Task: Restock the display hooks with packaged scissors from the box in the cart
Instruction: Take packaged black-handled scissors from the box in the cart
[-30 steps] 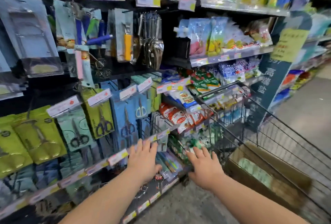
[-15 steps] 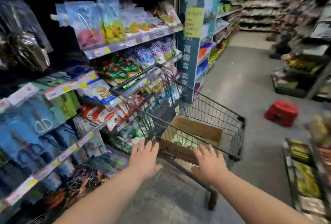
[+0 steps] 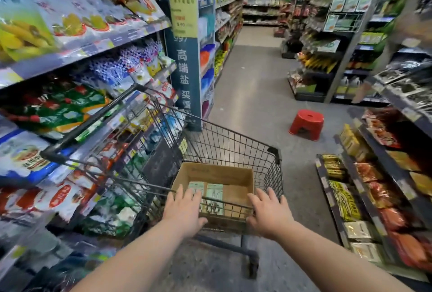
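Both hands reach over the cart's near rim, palms down. Left hand (image 3: 184, 212): fingers straight, slightly spread, tips over the rim wire at the box's near left corner; holds nothing. Right hand (image 3: 268, 212): fingers spread wide, tips at the rim near the cart's right corner; holds nothing. Contact with the wire: cannot tell for either.

Cart (image 3: 233, 149): wire basket, dark frame, standing in the aisle close against the left shelves (image 3: 88, 48). Its handle (image 3: 93, 121) runs along the left side.

Box (image 3: 215, 174): open cardboard, in the basket at its near end.

Scissors (image 3: 215, 192): two pale green packs lying flat on the box floor, left of middle, just beyond the left fingertips. Bare cardboard to their right.

Blue sign (image 3: 184, 58) at the shelf end beyond the cart, with a yellow tag (image 3: 183, 13) on it. Red stool (image 3: 306, 124) on the floor, far right, well apart from the cart. Packets (image 3: 346, 200) low on the right.
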